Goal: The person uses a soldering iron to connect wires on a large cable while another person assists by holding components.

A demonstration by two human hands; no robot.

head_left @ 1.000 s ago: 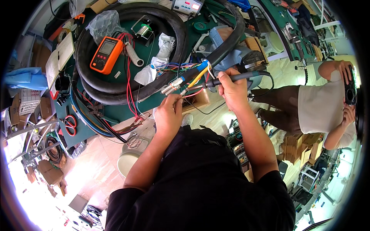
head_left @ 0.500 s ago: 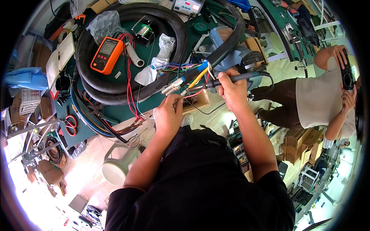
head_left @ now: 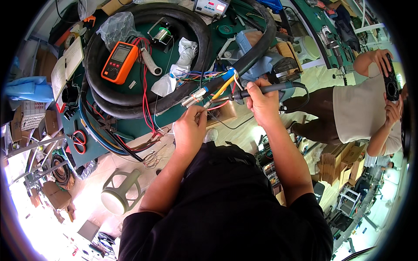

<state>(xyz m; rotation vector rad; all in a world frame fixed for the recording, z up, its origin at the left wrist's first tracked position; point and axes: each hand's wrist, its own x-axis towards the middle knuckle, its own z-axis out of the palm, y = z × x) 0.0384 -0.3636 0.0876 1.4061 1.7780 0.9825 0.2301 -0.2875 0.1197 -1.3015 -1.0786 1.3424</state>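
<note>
My right hand [head_left: 260, 105] grips a dark soldering iron [head_left: 265, 89] whose tip points left at a metal connector [head_left: 194, 97]. The connector sits on the end of a thick black cable [head_left: 150, 106] from which yellow, blue and red wires [head_left: 224, 82] fan out. My left hand [head_left: 190, 129] pinches a thin wire [head_left: 204, 108] just below the connector, over the edge of the green bench [head_left: 106, 148].
An orange multimeter [head_left: 119, 61] with red leads lies inside the cable coil. Red-handled scissors [head_left: 78, 141] lie at the bench's left corner. A grey stool [head_left: 118, 193] stands below. A person [head_left: 361, 113] in a white shirt stands at right holding a dark device.
The grey stool has slid left and down across the floor. The person at right has shifted and raised the dark device. My hands stay at the connector.
</note>
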